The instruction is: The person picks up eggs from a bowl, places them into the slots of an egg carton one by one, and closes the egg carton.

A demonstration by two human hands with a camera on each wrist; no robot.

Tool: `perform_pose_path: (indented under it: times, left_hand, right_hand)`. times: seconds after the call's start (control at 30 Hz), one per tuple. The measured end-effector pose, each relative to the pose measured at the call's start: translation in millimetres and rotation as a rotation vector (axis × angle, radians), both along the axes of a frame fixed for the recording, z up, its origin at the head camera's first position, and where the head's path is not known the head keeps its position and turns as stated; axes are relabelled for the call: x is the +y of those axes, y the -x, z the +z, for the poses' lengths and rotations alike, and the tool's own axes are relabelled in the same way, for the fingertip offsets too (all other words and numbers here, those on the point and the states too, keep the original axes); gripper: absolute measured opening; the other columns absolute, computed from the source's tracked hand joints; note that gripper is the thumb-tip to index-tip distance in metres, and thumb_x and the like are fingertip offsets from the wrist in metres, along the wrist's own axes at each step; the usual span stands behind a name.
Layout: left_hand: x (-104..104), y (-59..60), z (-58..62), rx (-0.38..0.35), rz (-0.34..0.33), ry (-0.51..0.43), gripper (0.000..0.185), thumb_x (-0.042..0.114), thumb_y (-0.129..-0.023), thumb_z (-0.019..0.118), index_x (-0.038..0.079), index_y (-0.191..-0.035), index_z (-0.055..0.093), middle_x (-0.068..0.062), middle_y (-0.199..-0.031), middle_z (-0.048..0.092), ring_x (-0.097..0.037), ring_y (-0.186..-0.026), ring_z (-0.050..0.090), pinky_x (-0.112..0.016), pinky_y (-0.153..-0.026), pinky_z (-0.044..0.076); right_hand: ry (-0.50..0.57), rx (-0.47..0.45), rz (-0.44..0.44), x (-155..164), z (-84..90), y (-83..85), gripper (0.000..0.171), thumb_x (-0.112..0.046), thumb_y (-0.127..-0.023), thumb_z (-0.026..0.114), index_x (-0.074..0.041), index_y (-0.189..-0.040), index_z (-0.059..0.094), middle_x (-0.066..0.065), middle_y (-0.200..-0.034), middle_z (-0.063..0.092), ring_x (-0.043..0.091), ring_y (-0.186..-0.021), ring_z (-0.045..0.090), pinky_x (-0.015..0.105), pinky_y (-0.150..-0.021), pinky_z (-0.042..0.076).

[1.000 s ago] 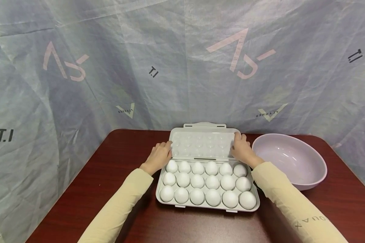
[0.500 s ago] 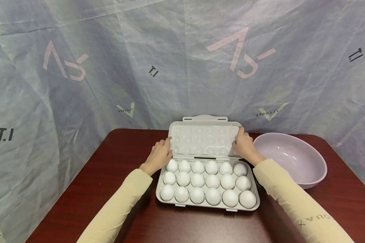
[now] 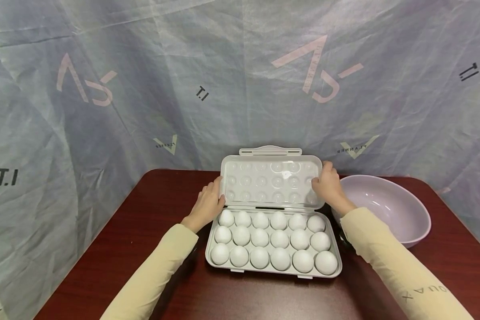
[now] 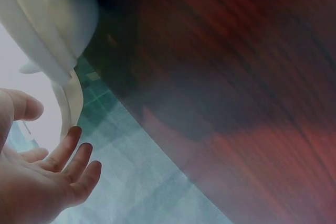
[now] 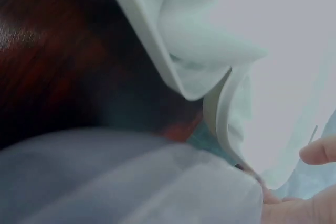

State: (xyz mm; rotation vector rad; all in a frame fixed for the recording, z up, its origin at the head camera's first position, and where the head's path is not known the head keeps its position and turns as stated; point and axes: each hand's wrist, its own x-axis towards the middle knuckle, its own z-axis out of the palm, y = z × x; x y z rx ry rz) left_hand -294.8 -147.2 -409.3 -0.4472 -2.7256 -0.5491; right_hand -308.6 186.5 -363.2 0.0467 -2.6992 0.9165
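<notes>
A dark red wooden desk (image 3: 152,231) stands against a pale blue printed backdrop (image 3: 144,89). Near the middle of the desk, toward its far edge, sits a light grey egg box (image 3: 273,272) holding eighteen white eggs (image 3: 280,239) in three rows of six. A lilac bowl (image 3: 400,209) rests just beside the box, toward the desk's right edge.

Over the last second the box's clear dimpled lid (image 3: 270,181) has swung up from lying nearly flat behind the tray to standing close to upright on its rear hinge, its latch tab now at the top. Judged from this, the lid is being brought forward over the eggs, about halfway through its arc.

The left hand (image 3: 208,202) holds the lid's left edge, fingers raised along the rim; the left wrist view shows those fingers (image 4: 71,158) fairly straight and spread, with the thumb apart, so the hold looks like a light press rather than a clench. The right hand (image 3: 329,186) grips the lid's right edge with fingers curled round the rim. In the right wrist view only a fingertip (image 5: 317,150) shows, beside the blurred lid edge.
</notes>
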Motion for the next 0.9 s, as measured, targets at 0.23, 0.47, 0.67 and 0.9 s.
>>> perform_pose_path:
  times: [0.23,0.47,0.67,0.9]
  left_hand:
    - [-2.4,-2.4,3.4,-0.006,0.001,-0.06,0.058,0.012,-0.09,0.05,0.001,-0.141,0.025,-0.021,-0.121,0.049,-0.038,-0.107,0.05,-0.052,-0.089,0.039]
    - [-5.1,-4.6,8.6,-0.01,0.0,-0.097,0.061,0.013,-0.09,0.05,-0.001,-0.142,0.021,-0.016,-0.11,0.05,-0.032,-0.1,0.051,-0.047,-0.083,0.041]
    - [-9.2,-3.2,9.8,0.013,-0.022,-0.12,0.06,0.013,-0.089,0.051,0.003,-0.142,0.023,-0.013,-0.101,0.051,-0.026,-0.089,0.049,-0.04,-0.074,0.038]
    - [-16.7,-6.1,9.3,0.049,-0.069,-0.169,0.058,0.009,-0.088,0.051,0.006,-0.139,0.025,-0.007,-0.097,0.05,-0.022,-0.083,0.045,-0.037,-0.072,0.033]
  right_hand:
    - [0.009,0.062,0.031,11.0,6.2,-6.0,0.054,-0.006,-0.081,0.043,0.02,-0.127,0.029,0.043,-0.116,0.038,0.056,-0.106,0.039,0.059,-0.092,0.031]
    - [0.042,0.187,0.089,19.5,6.8,-12.5,0.044,-0.01,-0.088,0.046,0.016,-0.122,0.04,0.026,-0.091,0.047,0.038,-0.085,0.048,0.046,-0.075,0.038]
    - [0.088,0.245,0.132,25.2,10.7,-18.9,0.041,-0.02,-0.095,0.041,0.012,-0.119,0.045,0.022,-0.087,0.049,0.033,-0.084,0.048,0.042,-0.076,0.036]
    - [0.139,0.206,0.219,35.5,16.2,-30.2,0.045,-0.027,-0.1,0.025,0.007,-0.122,0.046,0.025,-0.108,0.05,0.024,-0.095,0.047,0.039,-0.084,0.036]
